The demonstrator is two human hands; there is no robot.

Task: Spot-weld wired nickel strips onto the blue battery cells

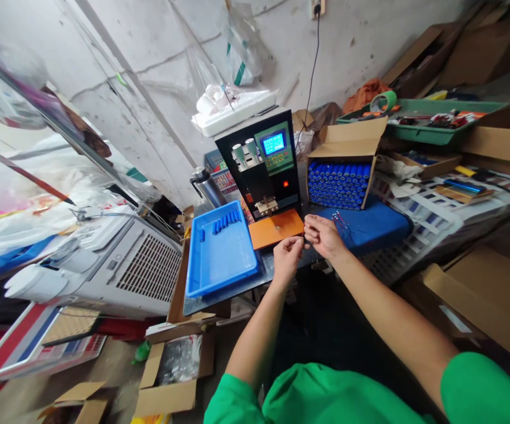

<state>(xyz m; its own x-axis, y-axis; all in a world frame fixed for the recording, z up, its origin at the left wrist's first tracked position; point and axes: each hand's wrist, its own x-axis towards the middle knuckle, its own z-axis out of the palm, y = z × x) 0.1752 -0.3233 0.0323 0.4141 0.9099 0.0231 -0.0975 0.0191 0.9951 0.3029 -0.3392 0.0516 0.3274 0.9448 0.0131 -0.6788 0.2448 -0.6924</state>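
My left hand (288, 254) and my right hand (321, 234) are close together in front of the spot welder (261, 159). Both have their fingers pinched, and a thin dark wire (304, 237) seems to run between them; its ends are hidden. Just past my right hand, a small bunch of thin red and dark wires (340, 224) lies on the blue surface. The welder has a lit screen, a glowing red switch and an orange base plate (277, 228). To the left, a blue tray (219, 265) holds several blue cylindrical battery cells (226, 222) near its far end.
A cardboard box (354, 135) packed with blue cells (338, 182) stands right of the welder. A steel flask (205, 185) is behind the tray. A green tray (449, 132) and a white plastic crate (436, 212) are at right. Open boxes (166, 397) lie on the floor.
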